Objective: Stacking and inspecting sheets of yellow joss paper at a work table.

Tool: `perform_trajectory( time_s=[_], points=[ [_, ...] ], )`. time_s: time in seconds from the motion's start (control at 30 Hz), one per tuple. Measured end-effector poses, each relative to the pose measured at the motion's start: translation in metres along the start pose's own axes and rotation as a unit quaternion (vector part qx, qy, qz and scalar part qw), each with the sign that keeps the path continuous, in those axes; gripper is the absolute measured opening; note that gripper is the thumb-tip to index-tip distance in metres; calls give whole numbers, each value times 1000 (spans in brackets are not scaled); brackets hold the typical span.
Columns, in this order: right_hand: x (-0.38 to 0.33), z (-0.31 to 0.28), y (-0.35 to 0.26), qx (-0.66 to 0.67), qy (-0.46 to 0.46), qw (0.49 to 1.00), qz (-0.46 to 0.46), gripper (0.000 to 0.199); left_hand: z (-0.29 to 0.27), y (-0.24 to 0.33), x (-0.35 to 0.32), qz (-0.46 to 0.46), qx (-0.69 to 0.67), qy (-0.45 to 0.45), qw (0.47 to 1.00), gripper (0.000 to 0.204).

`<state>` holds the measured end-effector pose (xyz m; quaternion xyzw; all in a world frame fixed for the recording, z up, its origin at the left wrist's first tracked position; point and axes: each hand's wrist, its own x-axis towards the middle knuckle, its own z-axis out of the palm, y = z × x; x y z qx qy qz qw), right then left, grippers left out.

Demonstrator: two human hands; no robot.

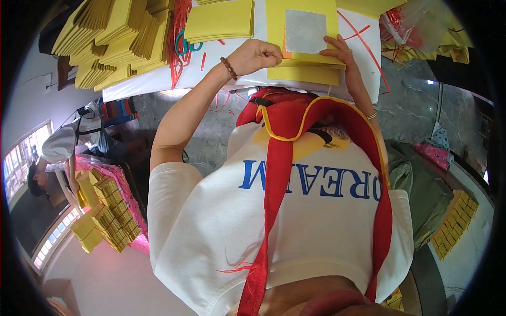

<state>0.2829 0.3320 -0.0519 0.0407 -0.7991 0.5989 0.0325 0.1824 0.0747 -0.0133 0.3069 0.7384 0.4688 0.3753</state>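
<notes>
A small stack of yellow paper sheets (303, 66) lies on the white table (153, 81) in front of me; its top sheet carries a silver foil square (305, 31). My left hand (255, 55), with a bead bracelet at the wrist, is curled into a fist on the stack's left edge and pinches the sheets. My right hand (342, 55), with a thin bangle at the wrist, rests its fingers over the stack's right edge beside the foil square; its thumb is hidden. My white shirt and a red strap (276, 179) fill the lower picture.
Fanned piles of yellow paper (116, 37) and another flat pile (219, 21) lie farther out, with teal scissors (184, 45) and red strings (179, 26). At left another person (55, 150) sits by yellow bundles (108, 208). Green cloth (424, 189) and more bundles (456, 221) are at right.
</notes>
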Motion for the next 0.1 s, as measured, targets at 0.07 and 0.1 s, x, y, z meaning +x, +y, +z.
perform_trajectory(
  time_s=[0.07, 0.1],
  points=[
    [0, -2, 2, 19, -9, 1000, -1, 59, -2, -1, 2, -2, 5, -6, 1000, 16],
    [0, -2, 3, 20, -13, 1000, -1, 59, -3, -2, 4, -5, 9, -13, 1000, 16]
  ],
)
